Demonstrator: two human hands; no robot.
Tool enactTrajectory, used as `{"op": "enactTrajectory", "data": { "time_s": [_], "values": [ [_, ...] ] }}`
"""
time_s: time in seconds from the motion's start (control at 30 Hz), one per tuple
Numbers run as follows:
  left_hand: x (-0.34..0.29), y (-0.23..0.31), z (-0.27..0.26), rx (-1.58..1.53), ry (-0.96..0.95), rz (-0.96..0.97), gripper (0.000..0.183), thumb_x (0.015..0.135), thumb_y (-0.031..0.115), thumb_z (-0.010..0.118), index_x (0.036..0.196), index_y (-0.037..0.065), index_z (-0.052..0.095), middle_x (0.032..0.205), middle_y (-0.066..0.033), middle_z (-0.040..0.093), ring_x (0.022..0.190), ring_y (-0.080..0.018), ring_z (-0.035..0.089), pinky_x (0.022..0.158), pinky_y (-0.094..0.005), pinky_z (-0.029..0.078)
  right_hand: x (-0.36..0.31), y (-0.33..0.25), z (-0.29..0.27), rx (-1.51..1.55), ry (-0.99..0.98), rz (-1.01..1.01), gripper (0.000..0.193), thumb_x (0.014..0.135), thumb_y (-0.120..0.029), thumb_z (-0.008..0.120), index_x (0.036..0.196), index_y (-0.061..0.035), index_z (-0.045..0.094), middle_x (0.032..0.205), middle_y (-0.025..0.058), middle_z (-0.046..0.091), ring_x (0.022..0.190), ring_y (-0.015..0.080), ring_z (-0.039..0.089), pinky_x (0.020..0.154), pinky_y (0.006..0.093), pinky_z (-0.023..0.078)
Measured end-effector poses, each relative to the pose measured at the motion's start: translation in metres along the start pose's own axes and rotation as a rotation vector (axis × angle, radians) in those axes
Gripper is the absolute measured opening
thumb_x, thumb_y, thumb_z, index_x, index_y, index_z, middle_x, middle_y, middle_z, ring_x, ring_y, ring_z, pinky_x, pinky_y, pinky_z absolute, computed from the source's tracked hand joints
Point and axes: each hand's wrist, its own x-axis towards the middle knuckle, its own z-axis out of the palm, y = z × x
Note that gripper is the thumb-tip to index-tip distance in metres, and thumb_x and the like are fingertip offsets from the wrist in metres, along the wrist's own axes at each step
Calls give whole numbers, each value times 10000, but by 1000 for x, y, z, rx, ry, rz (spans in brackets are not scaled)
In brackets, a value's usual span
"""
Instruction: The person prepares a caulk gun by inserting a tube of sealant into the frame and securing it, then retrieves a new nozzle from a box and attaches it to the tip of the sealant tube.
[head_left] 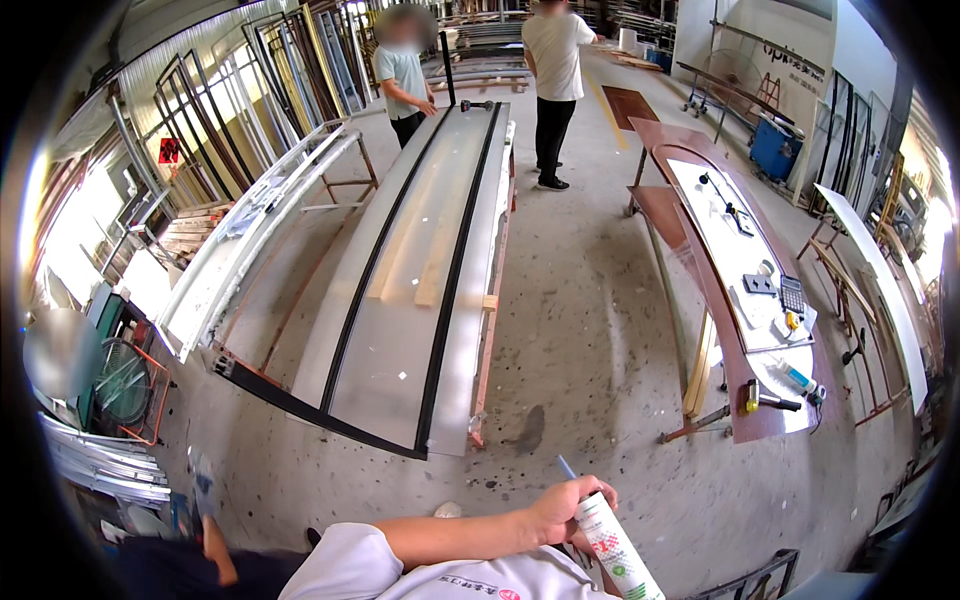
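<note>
- Right now, we see one hand [556,512] low in the picture, and its fingers [585,490] are closed around a white tube [615,545] with a red and green label.
- We think it is our right hand, since the bare arm crosses over from the left side above a white shirt [400,572].
- We see a thin blue nozzle [566,467] sticking up just above the fingers, at the top end of the tube.
- We cannot see our other hand at all.
- We see the grey concrete floor [590,330] under the hand.
- Far above the fingers and to their left lies a long glass panel with a black frame [420,260], resting on a red metal stand.
- Up and to the right of the fingers stands a long brown table [735,350] with a white sheet and small tools on it.
- A hammer with a yellow part [765,398] lies at the near end of that table.
- Two other people [480,70] stand at the far end of the glass panel, well away from the fingers.
</note>
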Motion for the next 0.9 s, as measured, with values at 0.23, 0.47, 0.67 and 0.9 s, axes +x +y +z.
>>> {"op": "enactTrajectory", "data": {
  "time_s": [0.23, 0.47, 0.67, 0.9],
  "values": [
    [62, -6, 40, -15, 38, 51, 238, 904, 221, 508, 855, 18, 621, 836, -79, 635, 766, -205, 618, 731, -383, 525, 40, -18, -77, -266, -148, -31, 398, 912, -347, 555, 1108, -4, 598, 992, 175, 646, 917, 301, 622, 787, 384, 503],
    [105, 17, 52, -22, 46, 104, 251, 914, 201, 459, 895, 3, 611, 914, -109, 634, 873, -256, 629, 867, -420, 509, 117, -68, -94, -541, -292, -114, 400, 904, -342, 563, 1112, -2, 595, 1008, 183, 645, 934, 311, 621, 801, 390, 501],
    [136, 70, 66, -81, 15, 104, 263, 929, 216, 451, 909, 6, 608, 912, -107, 643, 869, -248, 626, 863, -430, 506, 176, -115, -94, -673, -364, -166, 402, 897, -337, 570, 1115, 0, 592, 1021, 190, 645, 950, 320, 620, 814, 395, 499],
    [214, 149, 57, -137, -120, 179, 289, 946, 226, 443, 915, -1, 618, 892, -113, 657, 858, -239, 625, 829, -399, 507, 246, -171, -129, -765, -346, -100, 405, 889, -331, 578, 1120, 1, 589, 1036, 199, 643, 967, 330, 619, 828, 400, 498]
  ]
}}
